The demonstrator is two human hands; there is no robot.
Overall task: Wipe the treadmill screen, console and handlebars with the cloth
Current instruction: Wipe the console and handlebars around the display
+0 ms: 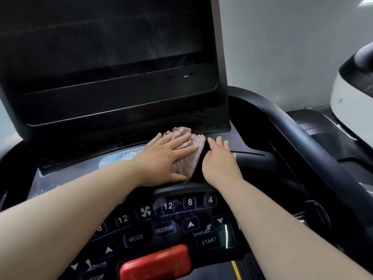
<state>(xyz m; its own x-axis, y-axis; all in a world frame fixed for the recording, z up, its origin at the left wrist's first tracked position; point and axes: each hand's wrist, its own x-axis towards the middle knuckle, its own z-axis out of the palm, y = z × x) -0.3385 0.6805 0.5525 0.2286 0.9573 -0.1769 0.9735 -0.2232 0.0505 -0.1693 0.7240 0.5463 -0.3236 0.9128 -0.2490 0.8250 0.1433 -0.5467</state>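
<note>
Left grip (163,158) presses flat on crumpled, fluffy pink cloth (182,134).

Item 1. Wall (282,47): pale, plain and unmarked, seen across the upper right of the view; a narrow strip of the same pale tone is seen at the far left edge.

Item 2. Neighbouring machine (351,98): glossy white shell with black trim along its top, rounded in form, cut off by the right edge; a small dark mark is noted on the white face. Its type cannot be told.

Item 3. Dark grey moulded cover (314,126): located low, just beneath the white shell; fine ribbed lines and a soft reflection are shown on its top.

Item 4. Bright patch (367,0): top right corner, unidentified.
</note>
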